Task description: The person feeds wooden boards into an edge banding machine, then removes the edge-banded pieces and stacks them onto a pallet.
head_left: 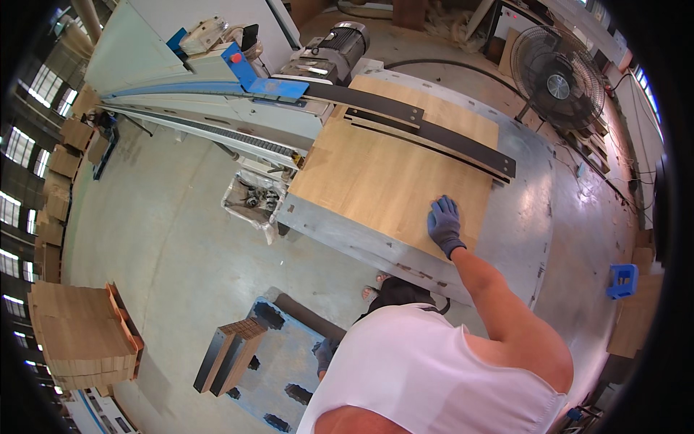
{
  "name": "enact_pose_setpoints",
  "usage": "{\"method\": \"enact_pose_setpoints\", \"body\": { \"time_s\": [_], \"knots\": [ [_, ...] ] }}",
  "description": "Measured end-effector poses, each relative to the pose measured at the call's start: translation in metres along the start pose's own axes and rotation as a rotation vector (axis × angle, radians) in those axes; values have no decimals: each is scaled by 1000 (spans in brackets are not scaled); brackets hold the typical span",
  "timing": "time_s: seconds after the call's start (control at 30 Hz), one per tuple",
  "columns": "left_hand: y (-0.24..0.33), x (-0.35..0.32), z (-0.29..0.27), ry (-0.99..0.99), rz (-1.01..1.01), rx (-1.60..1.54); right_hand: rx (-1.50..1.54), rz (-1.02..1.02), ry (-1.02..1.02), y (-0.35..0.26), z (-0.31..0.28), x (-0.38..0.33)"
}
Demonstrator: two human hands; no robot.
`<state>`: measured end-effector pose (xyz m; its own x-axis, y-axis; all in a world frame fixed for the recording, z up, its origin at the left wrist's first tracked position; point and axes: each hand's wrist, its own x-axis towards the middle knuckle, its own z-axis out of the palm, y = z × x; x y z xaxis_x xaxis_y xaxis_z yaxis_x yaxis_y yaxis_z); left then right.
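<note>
My right hand [444, 223], in a blue-grey glove, lies flat with fingers stretched on a light wood-coloured board [376, 192]. The board rests on a grey metal machine table [524, 195]. Two long dark strips, a nearer one [470, 148] and a farther one [361, 100], lie across the board. My left hand [324, 356], gloved too, is low beside my body at the edge of a worn blue pallet [278, 362]. My shirt and the angle hide most of its fingers, so its grip is unclear. Several dark-faced narrow boards [230, 354] stand stacked on the pallet.
A long white machine with a blue guard [278, 88] and a motor [347, 47] stands at the far left. A lined bin [253, 197] is below it. A large fan [558, 85] is far right. Stacked brown sheets [79, 333] stand left; a blue stool [622, 281] is right.
</note>
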<state>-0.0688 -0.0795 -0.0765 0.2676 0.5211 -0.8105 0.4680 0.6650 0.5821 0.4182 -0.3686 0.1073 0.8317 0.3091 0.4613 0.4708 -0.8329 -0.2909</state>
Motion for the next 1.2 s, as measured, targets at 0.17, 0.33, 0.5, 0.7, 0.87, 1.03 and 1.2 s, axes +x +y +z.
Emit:
{"method": "enact_pose_setpoints", "body": {
  "time_s": [0.17, 0.33, 0.5, 0.7, 0.87, 1.03, 1.2],
  "knots": [
    [-4, 7, -5, 5, -9, -8, 23, -10, 8, -2, -2, 1],
    [-6, 11, -2, -7, -20, -40, -1, -12, -6, -3, -3, 1],
    [-12, 18, -4, -11, -48, -69, -3, -5, -21, -4, -5, 3],
    [-16, 18, -2, -23, -100, -148, 4, -23, -4, -3, -1, 4],
    [-8, 22, 6, -189, -139, -192, -11, -12, -13, 0, -3, 1],
    [-20, 19, -3, -314, 384, 531, 3, -9, -32, -6, -6, 7],
    [-13, 19, 3, -240, 463, 710, 17, -14, -28, -4, -5, 6]
  ]
}}
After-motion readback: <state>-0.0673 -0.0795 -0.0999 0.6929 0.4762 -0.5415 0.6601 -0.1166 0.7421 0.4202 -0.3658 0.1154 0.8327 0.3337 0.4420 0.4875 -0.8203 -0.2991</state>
